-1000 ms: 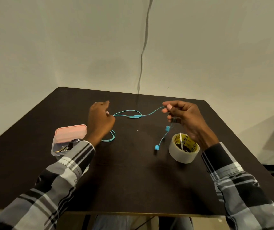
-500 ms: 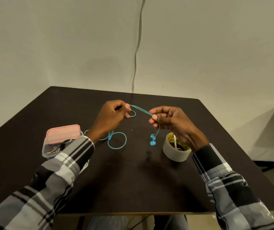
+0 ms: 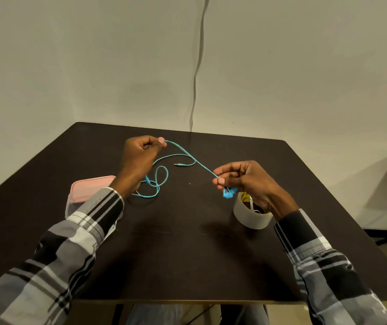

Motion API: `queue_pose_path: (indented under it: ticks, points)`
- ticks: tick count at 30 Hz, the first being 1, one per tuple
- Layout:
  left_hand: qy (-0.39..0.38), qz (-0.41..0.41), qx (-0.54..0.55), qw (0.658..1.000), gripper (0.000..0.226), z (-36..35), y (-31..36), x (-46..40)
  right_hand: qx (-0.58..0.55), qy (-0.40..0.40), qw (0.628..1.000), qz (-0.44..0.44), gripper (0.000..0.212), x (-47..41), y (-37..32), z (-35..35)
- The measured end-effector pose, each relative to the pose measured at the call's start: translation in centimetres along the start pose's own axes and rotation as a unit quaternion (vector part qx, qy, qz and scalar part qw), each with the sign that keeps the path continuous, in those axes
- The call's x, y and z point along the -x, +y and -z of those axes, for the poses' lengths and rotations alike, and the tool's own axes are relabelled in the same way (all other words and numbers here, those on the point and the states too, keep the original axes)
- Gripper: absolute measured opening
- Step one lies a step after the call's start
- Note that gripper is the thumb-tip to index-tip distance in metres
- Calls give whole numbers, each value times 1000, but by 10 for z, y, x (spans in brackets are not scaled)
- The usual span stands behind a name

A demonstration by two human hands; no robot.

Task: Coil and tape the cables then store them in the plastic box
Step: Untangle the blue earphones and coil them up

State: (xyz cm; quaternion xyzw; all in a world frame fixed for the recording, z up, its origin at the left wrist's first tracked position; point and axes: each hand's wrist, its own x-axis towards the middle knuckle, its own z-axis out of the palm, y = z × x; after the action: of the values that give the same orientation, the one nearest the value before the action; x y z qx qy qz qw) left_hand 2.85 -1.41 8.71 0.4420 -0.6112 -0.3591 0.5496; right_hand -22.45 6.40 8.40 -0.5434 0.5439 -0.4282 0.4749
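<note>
Earphone cable stretched between two hands above a dark table, tape roll and lidded box alongside.

Left hand (image 3: 140, 158): raised over the far left of the table (image 3: 187, 254), fingers curled, thumb and forefinger pinching the turquoise earphone cable (image 3: 189, 157); right hand (image 3: 244, 178): lower and nearer, fingers curled round the cable's other end, the two earbuds (image 3: 229, 193) hanging just under the fingertips; cable runs taut between the hands, the slack lying in loose loops on the table below the left hand, its jack plug (image 3: 180, 164) resting on the tabletop between the hands; tape roll (image 3: 248, 215): upright on the table, just beneath the right wrist; plastic box (image 3: 86, 192): clear, pink lid on, at the left, partly hidden by the left plaid sleeve (image 3: 89, 221).
</note>
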Motion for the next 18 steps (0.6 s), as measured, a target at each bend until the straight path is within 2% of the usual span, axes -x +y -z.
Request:
queue_pose_path:
  ticks: [3, 6, 9, 12, 14, 18]
  points:
    - [-97, -36, -13, 995, 13, -3, 6, 4, 47, 8, 999, -3, 25, 0, -5, -6]
    - [-188, -74, -56, 978, 15, -14, 15, 8, 50, -4, 999, -7, 39, -1, -14, -14]
    - [-210, -111, -86, 968, 16, -25, 25, 11, 158, -3, 987, 15, 69, -2, -24, -19]
    - [-220, -136, -122, 958, 15, -30, 29, 12, 178, 13, 983, 45, 89, -2, -32, -25]
    - [-220, -148, -141, 954, 15, -33, 31, 12, 170, 26, 982, 83, 76, 0, -37, -30]
    - [-211, -149, -121, 959, 17, -31, 33, 11, 140, 53, 978, 143, 22, 3, -41, -39]
